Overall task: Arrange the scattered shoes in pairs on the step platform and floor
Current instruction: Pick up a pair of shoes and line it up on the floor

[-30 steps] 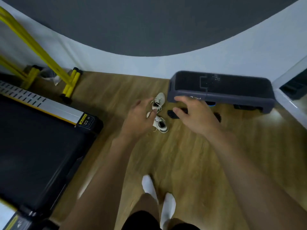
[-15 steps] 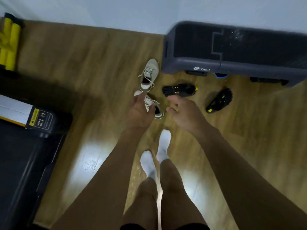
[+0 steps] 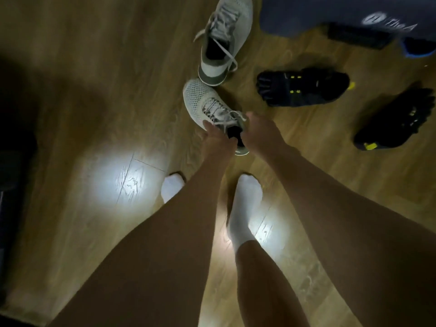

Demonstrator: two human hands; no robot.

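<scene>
A white mesh sneaker (image 3: 200, 102) lies on the wood floor just ahead of my feet, toe pointing up-left. My left hand (image 3: 215, 138) grips its near side by the collar, and my right hand (image 3: 262, 131) grips the collar's other side by the laces. A second white sneaker (image 3: 225, 36) lies just beyond it, with its heel almost touching the first one's toe. Two black toe shoes (image 3: 304, 87) (image 3: 396, 121) lie apart to the right. The dark step platform (image 3: 330, 10) stands at the top right.
My two white-socked feet (image 3: 245, 204) (image 3: 172, 187) stand right behind the held sneaker. A dark treadmill edge (image 3: 9, 161) runs along the left. A blue foot (image 3: 417, 49) shows under the platform's front. Bare wood floor lies to the left of the sneakers.
I have bent down much closer to the floor. Both hands have dropped onto the near white sneaker and taken hold of its collar; before, the right hand hovered apart from it.
</scene>
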